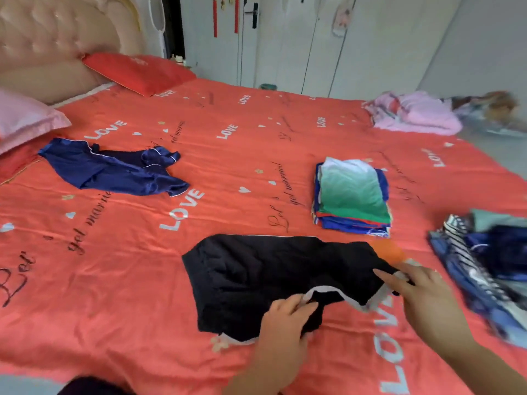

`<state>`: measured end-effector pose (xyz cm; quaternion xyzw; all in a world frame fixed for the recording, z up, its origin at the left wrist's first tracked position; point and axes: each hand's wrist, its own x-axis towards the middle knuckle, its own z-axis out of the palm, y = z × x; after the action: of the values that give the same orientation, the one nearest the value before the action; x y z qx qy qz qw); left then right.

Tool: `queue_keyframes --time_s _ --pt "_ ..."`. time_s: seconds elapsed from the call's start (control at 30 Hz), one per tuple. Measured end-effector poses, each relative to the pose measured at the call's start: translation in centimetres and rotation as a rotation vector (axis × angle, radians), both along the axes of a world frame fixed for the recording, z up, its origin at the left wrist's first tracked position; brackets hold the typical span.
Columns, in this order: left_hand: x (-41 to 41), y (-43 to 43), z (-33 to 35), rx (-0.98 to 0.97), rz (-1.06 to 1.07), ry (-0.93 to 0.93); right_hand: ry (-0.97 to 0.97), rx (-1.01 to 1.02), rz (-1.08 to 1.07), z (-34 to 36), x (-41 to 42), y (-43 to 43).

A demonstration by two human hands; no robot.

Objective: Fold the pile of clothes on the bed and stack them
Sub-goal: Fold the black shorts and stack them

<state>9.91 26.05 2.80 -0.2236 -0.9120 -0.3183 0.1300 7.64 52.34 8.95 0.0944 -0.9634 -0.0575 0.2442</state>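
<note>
The pile [484, 269] at the right edge of the bed [142, 309] is blurred and cut off. The black garment [256, 275], white-trimmed, lies spread near the front. The left hand [285, 317] has its grip pinched on the hem; the right hand [425, 295] meets a corner, but whether its grip holds cannot be told.

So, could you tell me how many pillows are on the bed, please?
2: a red pillow against the headboard, and a pink pillow at the left edge. Another may lie hidden beneath the pink one.
</note>
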Motion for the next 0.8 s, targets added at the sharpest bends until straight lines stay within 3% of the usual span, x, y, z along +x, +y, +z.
queue_keyframes --time_s 0.1,0.23,0.33,0.43,0.57,0.73,0.8 --pt "1.9 3.0 -0.5 -0.267 0.018 -0.092 -0.186 -0.043 -0.135 -3.1 4.4 4.3" --pt "1.3 0.7 -0.3 -0.171 0.256 -0.082 -0.301 -0.289 -0.159 -6.9 6.7 5.2" --pt "0.7 -2.5 -0.1 -0.315 0.524 -0.335 -0.268 -0.286 -0.119 -7.2 6.4 2.9" --pt "0.5 -5.1 -0.3 -0.468 0.421 -0.583 -0.320 -0.236 -0.162 -7.2 4.6 0.3" --pt "0.2 -6.8 -0.8 -0.577 0.295 -0.511 -0.417 -0.115 -0.154 -7.4 3.2 -0.5" --pt "-1.0 -8.8 -2.3 -0.722 0.186 -0.144 -0.459 -0.057 -0.085 -7.5 4.1 1.0" --pt "-1.5 -9.1 -2.4 -0.726 0.174 -0.132 -0.431 -0.037 -0.099 -7.6 3.9 1.4"
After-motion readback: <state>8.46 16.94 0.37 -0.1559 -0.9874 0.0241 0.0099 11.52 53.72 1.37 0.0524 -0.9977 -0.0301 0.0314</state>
